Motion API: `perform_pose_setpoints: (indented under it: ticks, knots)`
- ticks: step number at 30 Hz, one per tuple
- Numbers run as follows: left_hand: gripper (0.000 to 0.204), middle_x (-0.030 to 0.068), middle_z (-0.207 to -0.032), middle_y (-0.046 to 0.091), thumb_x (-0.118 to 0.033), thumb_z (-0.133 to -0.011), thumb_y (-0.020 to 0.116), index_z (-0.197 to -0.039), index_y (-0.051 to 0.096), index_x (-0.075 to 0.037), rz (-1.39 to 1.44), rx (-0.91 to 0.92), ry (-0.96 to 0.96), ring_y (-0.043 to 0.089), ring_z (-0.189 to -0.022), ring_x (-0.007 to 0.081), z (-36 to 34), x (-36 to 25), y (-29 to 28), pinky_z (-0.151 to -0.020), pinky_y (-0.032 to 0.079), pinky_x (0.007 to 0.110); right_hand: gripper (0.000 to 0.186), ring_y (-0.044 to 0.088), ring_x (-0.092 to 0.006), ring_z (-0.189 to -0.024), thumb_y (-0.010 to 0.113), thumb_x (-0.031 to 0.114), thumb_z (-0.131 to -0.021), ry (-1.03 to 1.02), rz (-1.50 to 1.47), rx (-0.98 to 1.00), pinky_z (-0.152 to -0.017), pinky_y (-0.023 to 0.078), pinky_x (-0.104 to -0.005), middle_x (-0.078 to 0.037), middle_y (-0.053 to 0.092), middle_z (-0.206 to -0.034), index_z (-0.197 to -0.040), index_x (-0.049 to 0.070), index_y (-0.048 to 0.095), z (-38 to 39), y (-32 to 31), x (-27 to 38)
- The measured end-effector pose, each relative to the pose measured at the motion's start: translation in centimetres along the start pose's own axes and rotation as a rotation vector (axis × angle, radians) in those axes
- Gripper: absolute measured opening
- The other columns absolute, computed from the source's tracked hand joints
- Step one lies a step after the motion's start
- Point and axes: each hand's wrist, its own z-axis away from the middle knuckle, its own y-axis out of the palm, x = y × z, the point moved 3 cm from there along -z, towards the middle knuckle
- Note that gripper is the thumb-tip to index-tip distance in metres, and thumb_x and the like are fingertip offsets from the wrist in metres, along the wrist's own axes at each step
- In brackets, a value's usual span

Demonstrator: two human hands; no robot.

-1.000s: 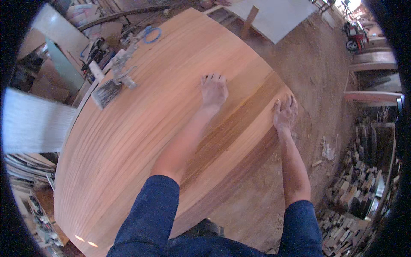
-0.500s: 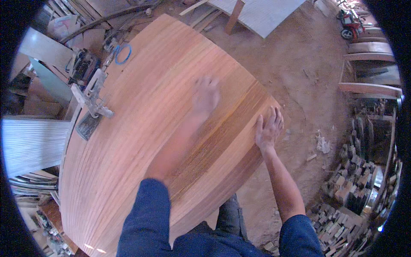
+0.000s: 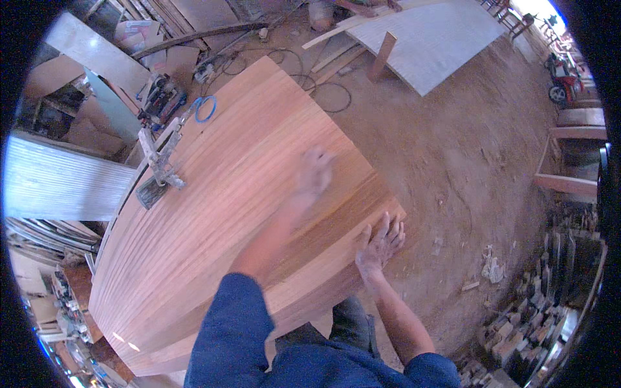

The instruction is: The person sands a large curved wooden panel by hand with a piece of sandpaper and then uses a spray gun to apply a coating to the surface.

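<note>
A curved reddish wooden panel of narrow strips (image 3: 226, 213) lies before me. My left hand (image 3: 314, 171) is on its upper middle, blurred by motion, with fingers that look bent; whether anything lies under them cannot be made out. My right hand (image 3: 381, 244) rests open on the right edge, fingers spread over the wood. Left of my left hand, a grey metal tool like a clamp or sander (image 3: 158, 161) sits near the panel's left edge, beside a blue loop (image 3: 205, 108).
A pale sheet (image 3: 433, 45) with wooden battens is beyond the panel. Another person's arm (image 3: 356, 8) shows at the top. Corrugated sheet (image 3: 58, 178) and scrap lie left. Wood offcuts (image 3: 511, 323), frames (image 3: 566, 184) and a red wheeled machine (image 3: 559, 84) line the right. Cables loop on the floor.
My view has shifted, showing more floor above the panel. My right hand sits lower in the picture, still on the edge. My left hand has blurred with motion on the panel.
</note>
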Motion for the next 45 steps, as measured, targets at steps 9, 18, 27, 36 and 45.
perform_pose_setpoints:
  ticks: [9,18,27,36,45]
  knots:
    - [0.014,0.0091,-0.087,0.060,-0.008,-0.083,0.061,-0.092,0.070,-0.014,-0.893,0.016,0.475,0.061,-0.090,0.0295,-3.3,-3.6,4.3,-0.083,0.044,0.045,0.061,0.020,-0.0457,-0.144,0.051,0.041,-0.099,-0.003,-0.041,0.031,-0.118,0.014,-0.0608,-0.024,0.029,-0.154,-0.150,0.012,0.035,-0.6,-0.1,-0.1]
    - [0.023,0.0126,-0.105,0.059,-0.013,-0.081,0.061,-0.104,0.066,-0.013,-0.856,0.097,0.341,0.058,-0.102,0.0322,2.5,-1.5,-0.8,-0.094,0.044,0.046,0.064,0.019,-0.0433,-0.146,0.046,0.041,-0.101,0.074,-0.101,0.194,-0.120,0.014,-0.0558,-0.025,0.027,-0.157,-0.152,0.004,0.031,-0.9,-3.8,1.2]
    - [0.031,0.0138,-0.118,0.060,-0.007,-0.082,0.056,-0.112,0.063,-0.009,-1.051,0.115,0.361,0.057,-0.112,0.0329,3.6,-1.1,-3.3,-0.103,0.042,0.048,0.062,0.022,-0.0443,-0.145,0.043,0.040,-0.102,-0.021,0.076,0.152,-0.119,0.015,-0.0570,-0.029,0.028,-0.155,-0.150,0.003,0.031,0.7,-1.6,1.4]
    - [0.032,0.0124,-0.111,0.059,-0.011,-0.080,0.061,-0.112,0.064,-0.011,-0.978,0.151,0.305,0.058,-0.107,0.0332,2.0,-2.9,-0.8,-0.096,0.044,0.046,0.061,0.033,-0.0448,-0.138,0.045,0.043,-0.101,-0.167,0.135,-0.052,-0.112,0.026,-0.0584,-0.026,0.036,-0.150,-0.149,0.006,0.037,0.8,-1.9,0.2]
    - [0.027,0.0144,-0.112,0.059,-0.009,-0.079,0.064,-0.105,0.064,-0.009,-0.960,0.077,0.329,0.058,-0.108,0.0317,-0.1,0.1,1.6,-0.096,0.045,0.046,0.062,0.027,-0.0458,-0.143,0.039,0.044,-0.104,-0.169,0.179,-0.057,-0.116,0.021,-0.0574,-0.029,0.030,-0.154,-0.150,0.004,0.033,1.3,1.2,-0.7]
